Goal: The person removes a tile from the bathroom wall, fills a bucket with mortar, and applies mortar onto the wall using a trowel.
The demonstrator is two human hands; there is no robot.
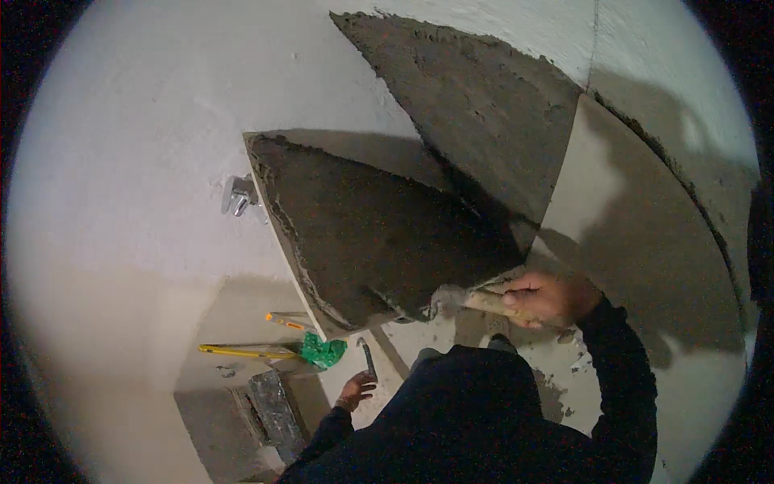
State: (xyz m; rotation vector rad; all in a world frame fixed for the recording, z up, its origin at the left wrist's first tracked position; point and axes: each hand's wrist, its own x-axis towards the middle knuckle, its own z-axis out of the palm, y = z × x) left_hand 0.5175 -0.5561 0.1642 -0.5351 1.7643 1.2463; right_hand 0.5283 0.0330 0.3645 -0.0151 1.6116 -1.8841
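Observation:
My right hand (pixel 542 300) is wrapped round the pale handle of a trowel (pixel 484 302). The trowel's blade is blurred at the near edge of a large tile (pixel 287 242). Dark wet mortar (pixel 379 234) coats the tile's upward face, and its light edge shows along the left. Low on the left, my left hand (pixel 355 392) is beside a thin dark curved tool (pixel 367 358), whose kind I cannot make out. Its fingers look apart, and it appears to touch the tool's lower end without gripping it.
Mortar (pixel 484 89) covers a wall patch behind the tile; a set tile (pixel 645 226) lies right of it. A metal tap fitting (pixel 238 196) juts out at left. Below are a yellow level (pixel 246 351), a green bag (pixel 322 350), an orange-ended tool (pixel 284 320) and a grey mortar-smeared box (pixel 278 411).

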